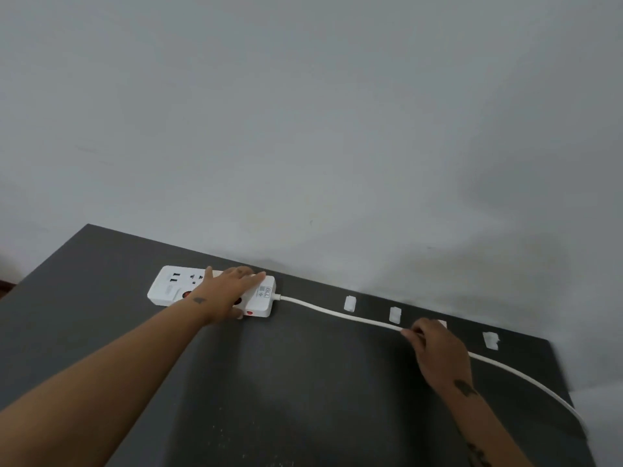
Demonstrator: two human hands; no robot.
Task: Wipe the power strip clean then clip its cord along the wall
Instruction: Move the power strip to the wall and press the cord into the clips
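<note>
1. Hands first: the left hand lies flat with straight fingers on the white power strip. It grips nothing and probably pins the strip so it cannot slide when the cord is tugged.
2. This strip sits near the back of the dark worktop, close to the wall.
3. Its cord leaves the strip's right end and runs rightward in front of a row of white clips, the first clip and second clip still unfilled.
4. Just beside a third clip, the right hand pinches the cord between curled fingers, seemingly drawing it taut to line it up.
5. Past a fourth clip, the slack cord curves off the worktop's edge.
6. No cloth is in view, so clipping appears to be the current step.
</note>
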